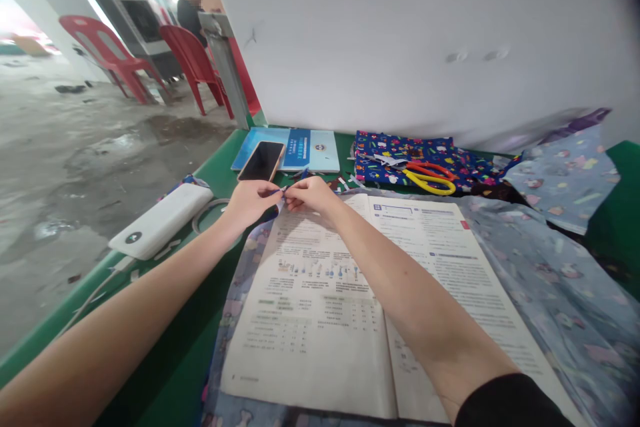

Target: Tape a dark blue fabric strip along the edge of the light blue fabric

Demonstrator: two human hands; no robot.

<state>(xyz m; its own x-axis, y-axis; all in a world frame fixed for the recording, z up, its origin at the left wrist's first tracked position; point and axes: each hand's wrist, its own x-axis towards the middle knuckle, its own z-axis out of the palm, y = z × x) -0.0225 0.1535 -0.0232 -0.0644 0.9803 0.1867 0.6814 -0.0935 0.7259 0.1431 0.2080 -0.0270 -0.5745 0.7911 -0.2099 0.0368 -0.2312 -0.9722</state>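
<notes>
Head view: two bare arms reach over a green table (165,364), and a black sleeve (510,404) shows on the right one.
Open book (300,384): lies flat, pages up, on a patterned sheet (550,320). The right arm crosses above the pages, so it is best to lean lightly and not crease them.
Power bank (163,220): white, on the left side, with a cable. The left arm is near it, so a slow elbow is a good idea.
Left hand (253,204): thumb and finger are pinched tight, with no big gap between the tips.
Right hand (315,195): fingers are curled in, and the tips pinch close to the left ones.
Small bit (283,193): between the two pinches, over the top left corner of the open book. It is too tiny to tell what it is.
Good way: I think one hand should hold steady while the other does the little moves. Soft, slow fingers should work best, because a hard tug could make it slip.
Phone (261,160): just past the left hand, partly on a blue book (323,150). Mind the knuckles there.
Scissors (415,166): on dark blue cloth (375,146), away from the fingers, which is safer.
Far off: a white wall (400,47), red chairs and a person (190,20).
</notes>
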